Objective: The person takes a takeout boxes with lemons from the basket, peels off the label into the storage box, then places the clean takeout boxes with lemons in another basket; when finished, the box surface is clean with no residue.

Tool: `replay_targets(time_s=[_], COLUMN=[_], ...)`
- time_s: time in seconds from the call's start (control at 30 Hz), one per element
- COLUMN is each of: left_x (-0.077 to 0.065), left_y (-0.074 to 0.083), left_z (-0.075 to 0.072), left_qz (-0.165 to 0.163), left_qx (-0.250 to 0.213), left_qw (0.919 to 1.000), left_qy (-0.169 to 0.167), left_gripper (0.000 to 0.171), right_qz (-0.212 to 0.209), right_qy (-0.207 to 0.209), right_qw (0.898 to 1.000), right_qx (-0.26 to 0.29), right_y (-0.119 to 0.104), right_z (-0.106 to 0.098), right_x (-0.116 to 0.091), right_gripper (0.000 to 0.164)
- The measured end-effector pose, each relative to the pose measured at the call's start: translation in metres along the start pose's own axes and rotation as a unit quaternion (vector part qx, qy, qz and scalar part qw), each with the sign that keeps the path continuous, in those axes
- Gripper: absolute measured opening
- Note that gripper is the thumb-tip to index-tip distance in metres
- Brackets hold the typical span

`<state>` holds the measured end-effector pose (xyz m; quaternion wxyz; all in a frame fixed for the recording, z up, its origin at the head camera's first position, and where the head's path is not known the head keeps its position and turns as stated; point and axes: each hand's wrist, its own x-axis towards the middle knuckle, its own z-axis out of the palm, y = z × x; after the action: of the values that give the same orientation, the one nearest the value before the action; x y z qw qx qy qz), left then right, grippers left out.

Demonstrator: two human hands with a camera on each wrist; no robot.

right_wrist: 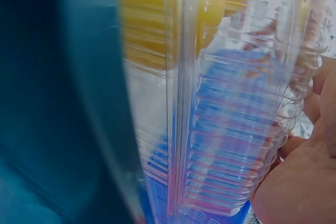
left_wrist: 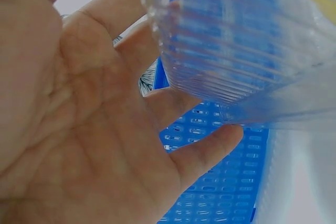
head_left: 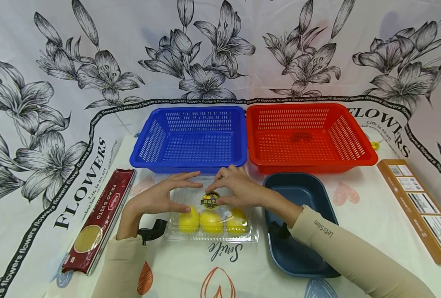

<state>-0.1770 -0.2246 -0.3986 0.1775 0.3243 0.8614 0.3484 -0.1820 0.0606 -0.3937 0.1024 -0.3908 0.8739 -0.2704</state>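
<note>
A clear plastic clamshell box (head_left: 213,236) lies lid down in front of me, with a dark round sticker (head_left: 210,200) on its lid. Yellow lemon-like fruits (head_left: 211,222) show through the near side. Over the lid's left part is my left hand (head_left: 157,198), thumb and fingers spread, fingertips at the plastic. My right hand (head_left: 239,188) is over the lid's right part, fingers bent, thumb beside the sticker. Through the left wrist view, the fingers (left_wrist: 210,148) reach along the ridged box wall. In the right wrist view the right palm (right_wrist: 299,182) lies against the ridged lid.
Behind the box stand a blue basket (head_left: 190,167) and a red basket (head_left: 313,167), side by side. A dark blue tray (head_left: 298,265) is at the right, under my right forearm. A red spaghetti pack (head_left: 105,207) lies left; a brown carton (head_left: 418,211) lies far right.
</note>
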Motion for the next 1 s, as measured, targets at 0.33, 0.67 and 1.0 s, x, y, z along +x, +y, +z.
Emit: replay_targets(time_s=[0.33, 0.67, 1.0], left_x=[0.0004, -0.0009, -0.0007], left_y=[0.0009, 0.0001, 0.0003], left_z=[-0.0003, 0.0004, -0.0005], left_qz=[0.0, -0.005, -0.001], left_qx=[-0.004, -0.012, -0.002], left_qw=[1.0, 0.9999, 1.0], left_qy=[0.0, 0.001, 0.001], left_gripper=[0.066, 0.066, 0.066], right_qz=[-0.041, -0.068, -0.094], right_qy=[0.019, 0.014, 0.028], right_qw=[0.999, 0.993, 0.983], right_qx=[0.031, 0.097, 0.158], right_y=[0.0042, 0.0045, 0.009], right_z=[0.0013, 0.0034, 0.002], right_x=[-0.0005, -0.0012, -0.0046], right_gripper=[0.021, 0.021, 0.027])
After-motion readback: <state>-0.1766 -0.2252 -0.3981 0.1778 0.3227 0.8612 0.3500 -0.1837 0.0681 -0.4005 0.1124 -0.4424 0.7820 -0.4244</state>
